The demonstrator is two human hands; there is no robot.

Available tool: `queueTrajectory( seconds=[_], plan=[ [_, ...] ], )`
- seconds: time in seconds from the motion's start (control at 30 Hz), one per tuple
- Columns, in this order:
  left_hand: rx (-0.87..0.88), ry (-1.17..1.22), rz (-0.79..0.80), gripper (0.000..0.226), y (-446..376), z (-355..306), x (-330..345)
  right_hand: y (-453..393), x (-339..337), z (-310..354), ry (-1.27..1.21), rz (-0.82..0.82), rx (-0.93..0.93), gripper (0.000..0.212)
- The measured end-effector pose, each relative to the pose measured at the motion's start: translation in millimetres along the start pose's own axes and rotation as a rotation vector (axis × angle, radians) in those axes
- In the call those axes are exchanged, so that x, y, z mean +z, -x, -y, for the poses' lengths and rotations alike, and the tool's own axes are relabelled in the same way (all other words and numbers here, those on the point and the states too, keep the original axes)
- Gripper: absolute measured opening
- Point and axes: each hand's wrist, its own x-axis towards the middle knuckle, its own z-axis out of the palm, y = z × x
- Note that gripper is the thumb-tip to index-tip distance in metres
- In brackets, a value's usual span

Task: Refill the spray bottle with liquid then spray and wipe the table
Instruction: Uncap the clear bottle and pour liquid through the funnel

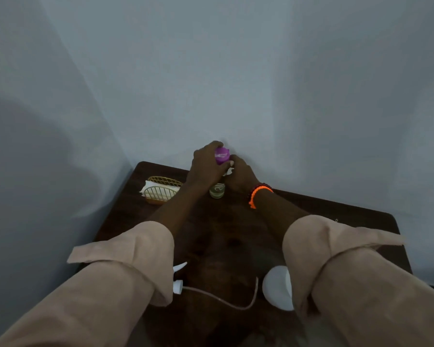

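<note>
At the table's far end my left hand grips a purple bottle, tipped so that its round end faces me. Right under it a small clear greenish spray bottle stands on the dark wooden table with its head off. My right hand, with an orange bead bracelet on the wrist, curls around that bottle's top, and a small white piece shows between the fingers. The bottle's mouth is hidden by both hands. The white spray head lies near the front edge, its thin tube curving to the right.
A gold wire basket with white napkins stands at the far left of the table. A white rounded object lies at the front, partly under my right sleeve. Pale walls close in behind and to the left.
</note>
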Motion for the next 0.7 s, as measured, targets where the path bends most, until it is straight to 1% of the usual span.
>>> queueTrajectory(
  seconds=[0.13,0.23,0.37,0.5,0.6,0.7],
  plan=[
    [0.017,-0.001,0.009,0.063,0,5,-1,-1,4,1,-0.012,-0.007,-0.019,0.043],
    [0.032,0.031,-0.018,0.065,12,-7,-15,7,-6,11,-0.017,-0.006,-0.071,0.040],
    [0.095,0.071,-0.099,0.065,34,-45,-55,39,-34,44,-0.059,-0.011,-0.211,0.043],
    [0.141,0.114,-0.131,0.068,81,-88,-95,97,-59,72,-0.055,-0.041,-0.340,0.048],
    [0.154,0.165,-0.071,0.071,130,-104,-107,154,-65,76,-0.026,-0.045,-0.345,0.050],
    [0.147,0.300,0.082,0.072,182,-108,-106,219,-62,69,-0.060,-0.049,-0.353,0.052]
  ],
)
